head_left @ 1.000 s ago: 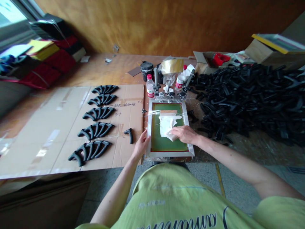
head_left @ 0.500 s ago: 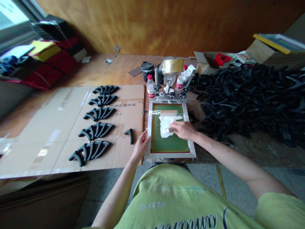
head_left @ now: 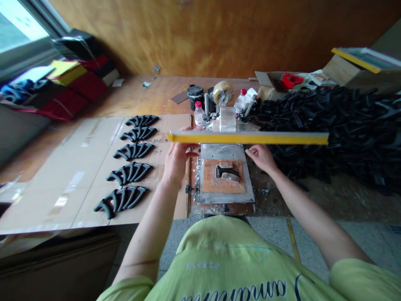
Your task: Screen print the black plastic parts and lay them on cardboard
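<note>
Screen frame [head_left: 250, 138] stood raised off the bed, seen edge-on as a long yellow-edged bar across the middle of the view, its far side by the clamps at the back.

Left hand [head_left: 176, 161]: closed around the frame's left end, fingers up at the bar, thumb underneath. It carried the frame.

Right hand [head_left: 261, 156]: under the bar, just beside the right edge of the base plate [head_left: 247, 188]. Fingers were loosely curled and nothing showed in them. Couldn't tell if it touched the plate or the frame.

Base plate was grey metal, paint-smeared, at the table's near edge. A brown pad [head_left: 213, 182] lay on it, and one black handle part [head_left: 227, 171] sat in the middle of the pad, exposed below the raised frame.

To the left, a cardboard sheet [head_left: 62, 175] carried five fanned rows of black parts [head_left: 130, 172], lined up front to back and well clear of the plate.

To the right, a big loose pile of black parts [head_left: 328, 125] covered the table as far as the picture's edge.

Behind the plate stood a red-capped bottle [head_left: 198, 113], a black tin [head_left: 194, 93] and a tape roll [head_left: 223, 92], all clustered close together. Further right at the back was an open cardboard box [head_left: 269, 79] with a red item [head_left: 290, 79] in it.

Far left by the window: stacked red and yellow sheets [head_left: 78, 79].
</note>
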A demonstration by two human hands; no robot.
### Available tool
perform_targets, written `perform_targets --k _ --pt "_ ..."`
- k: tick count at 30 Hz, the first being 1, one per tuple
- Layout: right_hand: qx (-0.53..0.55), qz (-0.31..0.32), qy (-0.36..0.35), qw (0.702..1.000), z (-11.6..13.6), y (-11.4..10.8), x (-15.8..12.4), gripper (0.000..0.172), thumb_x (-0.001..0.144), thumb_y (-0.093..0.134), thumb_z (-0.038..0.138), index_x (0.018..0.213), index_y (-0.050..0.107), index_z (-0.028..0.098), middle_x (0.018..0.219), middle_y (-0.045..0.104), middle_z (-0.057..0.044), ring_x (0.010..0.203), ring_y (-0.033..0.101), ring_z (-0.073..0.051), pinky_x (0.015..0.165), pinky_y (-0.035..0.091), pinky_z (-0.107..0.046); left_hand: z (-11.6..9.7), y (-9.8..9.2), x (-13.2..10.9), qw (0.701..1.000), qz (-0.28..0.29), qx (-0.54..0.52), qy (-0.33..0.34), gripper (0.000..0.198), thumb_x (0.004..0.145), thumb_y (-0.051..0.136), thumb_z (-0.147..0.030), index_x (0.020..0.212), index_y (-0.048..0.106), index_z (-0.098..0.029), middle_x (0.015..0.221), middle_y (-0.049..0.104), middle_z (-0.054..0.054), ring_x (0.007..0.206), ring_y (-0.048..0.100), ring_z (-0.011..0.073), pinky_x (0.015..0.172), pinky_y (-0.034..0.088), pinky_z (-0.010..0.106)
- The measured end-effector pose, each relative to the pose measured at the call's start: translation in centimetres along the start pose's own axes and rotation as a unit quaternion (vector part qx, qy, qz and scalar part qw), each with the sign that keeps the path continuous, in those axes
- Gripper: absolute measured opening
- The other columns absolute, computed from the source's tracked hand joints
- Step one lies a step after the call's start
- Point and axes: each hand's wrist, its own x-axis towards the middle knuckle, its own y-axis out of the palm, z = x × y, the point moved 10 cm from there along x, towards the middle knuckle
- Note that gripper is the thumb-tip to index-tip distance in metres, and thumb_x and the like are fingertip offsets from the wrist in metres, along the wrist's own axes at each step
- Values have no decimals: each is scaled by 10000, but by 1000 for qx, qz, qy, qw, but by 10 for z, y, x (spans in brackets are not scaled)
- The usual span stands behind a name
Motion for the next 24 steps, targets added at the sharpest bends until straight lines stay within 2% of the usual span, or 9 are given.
perform_targets --k 5,7,10,12,15,17,19,22,24 --pt "-109 130 -46 984 48 84 -49 196 882 660 353 852 596 171 968 648 -116 963 602 -232 877 461 -337 -6 14 10 999 -18 -19 26 518 917 461 -641 1264 533 -264 1114 691 54 977 680 173 668 549 237" --pt "-116 140 -3 983 58 89 -55 122 932 587 284 869 580 180 903 658 -102 893 610 -221 813 462 -317 29 16 -15 999 -23 -17 -31 539 879 531 -646 1240 558 -246 1118 699 76 972 685 193 653 552 243" --pt "-84 88 36 992 83 79 -68 132 975 510 296 914 566 193 885 662 -102 874 610 -236 770 465 -326 119 39 -86 962 79 -11 -263 603 772 664 -662 1138 623 -184 1079 714 142 941 699 258 621 562 292" --pt "-44 70 -31 996 117 79 -82 148 973 520 319 904 569 197 918 662 -109 934 605 -250 825 472 -350 159 45 -129 930 93 -56 -351 576 766 660 -673 1056 630 -176 1050 718 142 941 700 264 652 572 319" --pt "33 110 -168 979 146 79 -100 106 968 537 282 935 607 210 985 677 -81 997 609 -224 897 478 -343 185 17 -143 927 21 -96 -362 512 779 649 -649 953 596 -170 929 723 100 818 710 216 640 567 305" --pt "21 106 -144 984 111 66 -94 159 971 496 206 1052 633 216 1082 678 -80 1043 612 -212 919 482 -340 188 -26 -128 941 -18 -23 -336 491 795 622 -636 940 570 -170 877 726 82 703 701 186 576 542 274" --pt "-75 88 -28 993 37 49 -79 328 943 439 106 1208 613 188 1187 648 -125 1093 605 -231 918 482 -353 184 -83 -105 944 -43 126 -301 473 851 525 -633 948 557 -171 848 731 77 619 687 170 530 511 253" --pt "-239 157 138 948 -78 40 -77 483 897 413 53 1345 557 166 1213 632 -166 1076 621 -254 829 494 -347 183 -164 -80 866 -65 383 -314 479 928 351 -584 980 580 -165 795 731 79 596 693 183 558 516 271" --pt "-286 207 169 921 -119 42 -87 466 901 416 78 1316 584 206 1218 644 -137 1067 626 -251 776 490 -327 189 -197 -74 800 -61 483 -350 505 940 321 -544 950 623 -140 739 723 115 644 713 233 631 535 324"
